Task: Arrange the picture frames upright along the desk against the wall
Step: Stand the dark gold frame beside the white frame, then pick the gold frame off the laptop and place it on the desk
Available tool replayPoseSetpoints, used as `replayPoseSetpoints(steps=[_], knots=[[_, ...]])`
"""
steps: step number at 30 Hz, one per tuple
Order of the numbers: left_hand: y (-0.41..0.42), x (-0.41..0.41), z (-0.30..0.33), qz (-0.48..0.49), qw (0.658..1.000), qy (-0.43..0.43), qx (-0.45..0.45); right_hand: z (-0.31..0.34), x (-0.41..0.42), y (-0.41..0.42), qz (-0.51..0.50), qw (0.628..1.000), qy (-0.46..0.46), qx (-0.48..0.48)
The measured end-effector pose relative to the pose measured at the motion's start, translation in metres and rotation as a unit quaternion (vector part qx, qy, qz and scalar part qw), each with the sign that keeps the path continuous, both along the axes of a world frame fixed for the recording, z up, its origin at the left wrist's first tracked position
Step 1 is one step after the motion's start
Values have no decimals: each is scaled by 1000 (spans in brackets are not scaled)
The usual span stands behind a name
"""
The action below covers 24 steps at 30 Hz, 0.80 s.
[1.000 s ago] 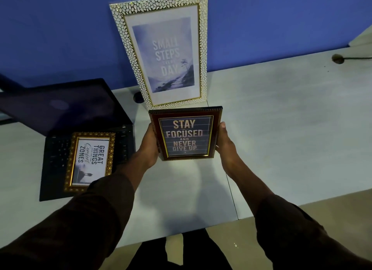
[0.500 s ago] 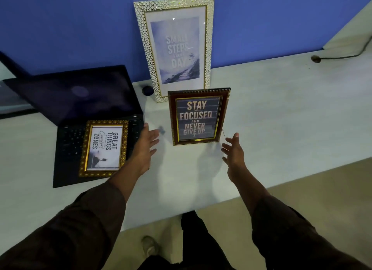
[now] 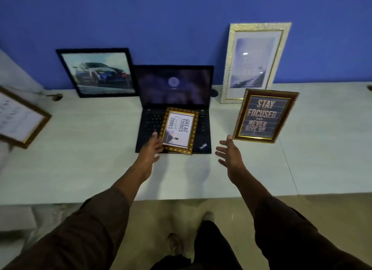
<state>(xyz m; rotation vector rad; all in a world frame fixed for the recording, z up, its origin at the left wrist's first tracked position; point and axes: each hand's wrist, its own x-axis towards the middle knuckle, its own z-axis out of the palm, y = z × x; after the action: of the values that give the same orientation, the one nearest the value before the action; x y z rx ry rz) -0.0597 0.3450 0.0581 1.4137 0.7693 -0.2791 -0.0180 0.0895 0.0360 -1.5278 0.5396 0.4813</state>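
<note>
A small gold frame (image 3: 179, 130) reading "Great things" lies flat on the laptop keyboard. My left hand (image 3: 152, 148) is open, its fingers touching that frame's left edge. My right hand (image 3: 229, 153) is open and holds nothing, a little right of the laptop. A red-brown "Stay focused" frame (image 3: 264, 115) stands upright on the desk in front of a tall white-and-gold frame (image 3: 255, 60) that leans on the blue wall. A black frame with a car picture (image 3: 98, 72) leans on the wall at the left.
An open laptop (image 3: 174, 100) sits mid-desk near the wall. A gold-edged frame (image 3: 19, 117) lies at the far left, partly cut off. The white desk (image 3: 80, 159) has a front edge near my body; floor and my feet show below.
Both hands let go of the "Stay focused" frame, which now stands alone. The view has swung left, and my left hand has reached the gold frame on the laptop.
</note>
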Motion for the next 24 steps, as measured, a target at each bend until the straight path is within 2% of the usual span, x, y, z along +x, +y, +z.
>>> replayPoseSetpoints(steps=[4,13,17,24], knots=[[25,-6,-3,18,1000,18,12,2,10,28,36,999,9,-5],[26,28,-17,-22,994,79,75,-25,54,45,78,996,41,-22],[20,61,-31,-79,983,96,137,-48,79,48,87,995,49,-14],[12,83,-50,-68,980,113,150,-92,92,70,153,984,73,-55]])
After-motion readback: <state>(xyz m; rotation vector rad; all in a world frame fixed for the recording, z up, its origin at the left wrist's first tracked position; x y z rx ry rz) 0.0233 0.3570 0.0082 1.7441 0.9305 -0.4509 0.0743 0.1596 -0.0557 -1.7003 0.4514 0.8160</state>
